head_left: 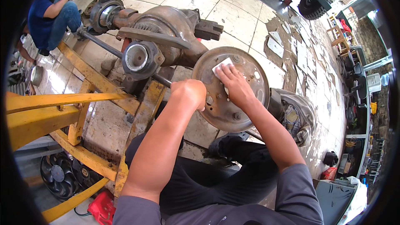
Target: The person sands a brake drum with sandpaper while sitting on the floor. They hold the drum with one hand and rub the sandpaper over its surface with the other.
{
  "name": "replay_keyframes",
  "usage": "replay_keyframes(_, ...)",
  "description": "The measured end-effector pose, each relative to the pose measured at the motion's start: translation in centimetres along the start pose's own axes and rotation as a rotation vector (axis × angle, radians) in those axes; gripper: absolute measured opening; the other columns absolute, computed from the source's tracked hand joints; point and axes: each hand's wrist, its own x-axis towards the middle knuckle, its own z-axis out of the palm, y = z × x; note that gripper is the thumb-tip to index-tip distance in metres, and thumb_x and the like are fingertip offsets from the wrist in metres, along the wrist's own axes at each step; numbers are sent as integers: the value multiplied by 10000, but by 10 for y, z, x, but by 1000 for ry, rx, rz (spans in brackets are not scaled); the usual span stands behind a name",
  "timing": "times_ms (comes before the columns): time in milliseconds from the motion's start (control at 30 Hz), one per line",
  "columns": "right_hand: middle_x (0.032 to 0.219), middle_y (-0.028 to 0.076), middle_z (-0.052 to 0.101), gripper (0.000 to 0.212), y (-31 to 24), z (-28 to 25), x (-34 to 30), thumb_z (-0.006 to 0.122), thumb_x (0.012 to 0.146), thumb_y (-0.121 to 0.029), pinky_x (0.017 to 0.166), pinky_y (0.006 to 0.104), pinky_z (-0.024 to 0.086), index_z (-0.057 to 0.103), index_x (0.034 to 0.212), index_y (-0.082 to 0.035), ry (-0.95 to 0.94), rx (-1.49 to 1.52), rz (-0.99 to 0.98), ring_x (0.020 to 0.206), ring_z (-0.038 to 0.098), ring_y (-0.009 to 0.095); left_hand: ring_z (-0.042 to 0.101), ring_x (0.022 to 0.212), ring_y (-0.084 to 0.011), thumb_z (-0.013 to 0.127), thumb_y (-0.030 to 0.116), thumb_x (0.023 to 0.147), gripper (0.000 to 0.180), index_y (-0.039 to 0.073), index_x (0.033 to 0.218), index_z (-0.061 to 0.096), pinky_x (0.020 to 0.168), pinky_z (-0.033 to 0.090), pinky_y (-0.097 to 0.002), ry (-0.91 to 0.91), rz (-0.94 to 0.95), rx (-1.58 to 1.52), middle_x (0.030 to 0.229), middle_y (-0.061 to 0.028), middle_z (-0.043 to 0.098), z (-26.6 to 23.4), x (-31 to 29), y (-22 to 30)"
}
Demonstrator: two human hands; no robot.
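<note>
The fingers of the right hand [234, 86] lie flat and close together, pressing a small pale sheet, probably sandpaper [222, 66], against the face of the rusty round backing plate [231, 88]. The sheet sits on the far left part of the plate, under the fingertips. The left hand [189, 94] is curled into a fist at the near left rim of the same plate; its fingers are folded under, so I cannot tell if they grip the edge or only lean on it.

In my judgement the sheet could slip out from the flat fingers, because nothing pinches it, and then the fingertips would scrape on the rust and the bolt heads. The plate edge looks thin and could cut the left knuckles if that hand slides.

Both forearms come from the near side and reach far, the right one nearly straight, the left bent at the wrist. The plate belongs to a heavy axle housing [166, 29] resting on a yellow steel stand [87, 100]. Another person [52, 16] crouches far left.
</note>
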Motion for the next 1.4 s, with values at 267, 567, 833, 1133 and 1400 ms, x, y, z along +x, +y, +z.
replay_keyframes(267, 1519, 148, 433, 549, -7, 3, 1, 482, 901, -7, 1146, 480, 350, 455, 1445, -74, 43, -24, -7, 1417, 387, 370, 667, 1115, -290, 807, 377, 794, 499, 24, 1134, 714, 973, 519, -414, -3, -11, -3, 1170, -149, 704, -4, -2, 1)
replay_keyframes(567, 1521, 152, 435, 582, -1, -8, -2, 497, 886, 10, 1147, 461, 357, 445, 1458, -84, -12, -1, -147, 1413, 393, 380, 653, 1160, -221, 776, 382, 850, 421, 152, 1196, 712, 988, 466, -392, -50, -76, 17, 1230, -26, 701, -5, -2, 4)
replay_keyframes(833, 1525, 135, 432, 586, 7, -9, -5, 509, 888, 10, 1147, 469, 355, 450, 1461, -98, -46, -35, -158, 1425, 382, 356, 663, 1111, -311, 828, 359, 775, 519, 7, 1136, 706, 964, 531, -404, -12, -9, -23, 1184, -169, 693, -3, -3, 1)
replay_keyframes(1133, 1538, 109, 425, 565, 12, -13, -5, 501, 913, -17, 1158, 480, 349, 440, 1469, -99, -48, -13, -113, 1423, 388, 348, 667, 1081, -328, 835, 358, 763, 539, -24, 1117, 699, 936, 532, -408, 0, 14, -72, 1169, -189, 688, -6, -5, -7)
replay_keyframes(1400, 1520, 130, 445, 539, 0, -10, -8, 487, 908, -28, 1150, 468, 351, 463, 1443, -86, -10, -18, -114, 1415, 396, 351, 676, 1052, -333, 831, 386, 750, 553, -32, 1090, 707, 913, 537, -417, 70, 70, -55, 1137, -208, 694, 0, 7, -20)
